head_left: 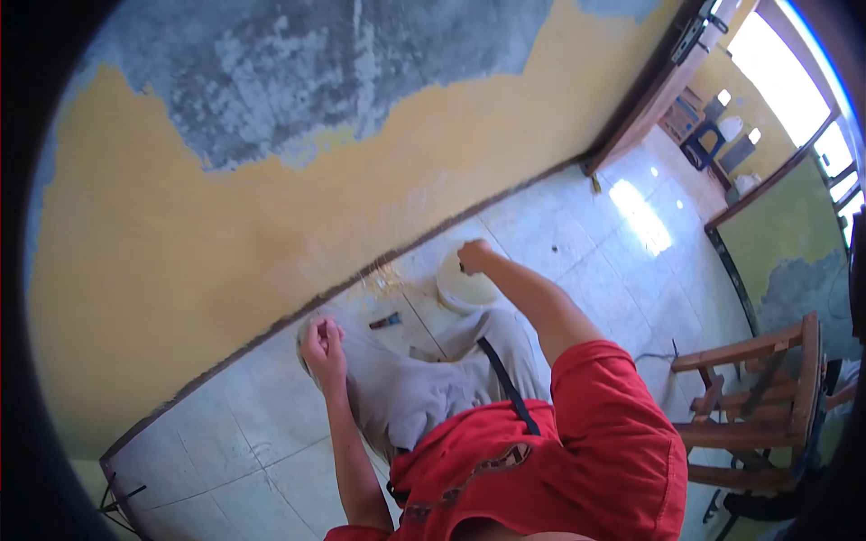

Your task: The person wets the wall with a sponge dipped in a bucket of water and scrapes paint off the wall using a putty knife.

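Note:
My right hand [474,256] is closed in a fist above a round white bucket [447,290] on the floor. A small dark bit shows at its fingers, but I cannot make out what it grips. Resting by my bent knee in grey trousers [388,388], my left hand [325,346] has its fingers curled in, with nothing visible in them. Between the knee and the bucket lies a small flat tool like a scraper [386,320]. Pale yellowish flakes [383,281] are scattered on the floor along the foot of the wall.
Ahead stands a yellow wall [271,234], its upper part bare grey plaster [271,81]. White tiles [289,478] cover the floor. To the right are a wooden frame piece of furniture [749,433] and an open doorway. A blue stool [702,144] stands beyond it.

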Motion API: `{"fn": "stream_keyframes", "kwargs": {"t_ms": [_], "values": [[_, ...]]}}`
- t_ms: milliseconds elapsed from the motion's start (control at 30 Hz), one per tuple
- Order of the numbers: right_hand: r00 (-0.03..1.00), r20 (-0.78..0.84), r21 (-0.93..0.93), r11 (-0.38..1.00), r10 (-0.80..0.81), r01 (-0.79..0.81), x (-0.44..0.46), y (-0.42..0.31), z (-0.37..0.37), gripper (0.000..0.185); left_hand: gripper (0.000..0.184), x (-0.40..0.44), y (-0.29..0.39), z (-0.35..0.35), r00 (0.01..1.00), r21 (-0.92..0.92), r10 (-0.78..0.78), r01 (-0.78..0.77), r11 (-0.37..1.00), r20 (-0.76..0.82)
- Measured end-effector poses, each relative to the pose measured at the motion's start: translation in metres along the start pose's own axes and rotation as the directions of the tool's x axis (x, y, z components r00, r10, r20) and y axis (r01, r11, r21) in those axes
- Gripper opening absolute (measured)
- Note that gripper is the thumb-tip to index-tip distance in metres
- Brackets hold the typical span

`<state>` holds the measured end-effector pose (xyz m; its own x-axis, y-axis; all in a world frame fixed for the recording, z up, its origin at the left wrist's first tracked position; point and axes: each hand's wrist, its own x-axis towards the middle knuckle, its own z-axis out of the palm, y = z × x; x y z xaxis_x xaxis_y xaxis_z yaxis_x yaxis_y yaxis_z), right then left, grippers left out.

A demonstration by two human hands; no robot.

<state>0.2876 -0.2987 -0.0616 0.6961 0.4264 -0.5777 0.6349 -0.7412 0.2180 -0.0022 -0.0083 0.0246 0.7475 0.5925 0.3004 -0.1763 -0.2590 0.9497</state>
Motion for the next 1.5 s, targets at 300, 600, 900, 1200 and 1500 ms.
{"fn": "stream_keyframes", "kwargs": {"t_ms": [300,600,900,1200,1500], "values": [[0.994,-0.103,0.052,0.998,-0.022,0.027,-0.009,0.001,0.013,0.038,0.012,-0.003,-0.002,-0.005,0.999,0.030,-0.028,0.029,0.999,-0.023],[0.944,-0.309,0.187,0.980,0.120,-0.063,0.031,0.032,0.011,0.041,0.011,-0.010,-0.017,-0.005,0.999,0.017,-0.006,0.007,1.000,-0.035],[0.242,-0.348,0.732,0.101,0.906,0.674,0.003,0.040,-0.230,0.027,0.023,0.164,0.134,-0.124,0.727,0.601,0.664,-0.455,0.657,-0.175],[0.827,-0.477,-0.404,-0.910,0.297,0.093,0.056,0.074,-0.171,0.030,0.036,0.281,0.243,-0.161,0.245,0.875,0.945,-0.477,-0.077,0.217],[0.931,-0.305,-0.148,-0.976,0.202,0.163,0.020,0.050,-0.109,0.021,0.041,0.347,0.227,-0.175,0.065,0.900,0.968,-0.388,-0.200,0.243]]}}
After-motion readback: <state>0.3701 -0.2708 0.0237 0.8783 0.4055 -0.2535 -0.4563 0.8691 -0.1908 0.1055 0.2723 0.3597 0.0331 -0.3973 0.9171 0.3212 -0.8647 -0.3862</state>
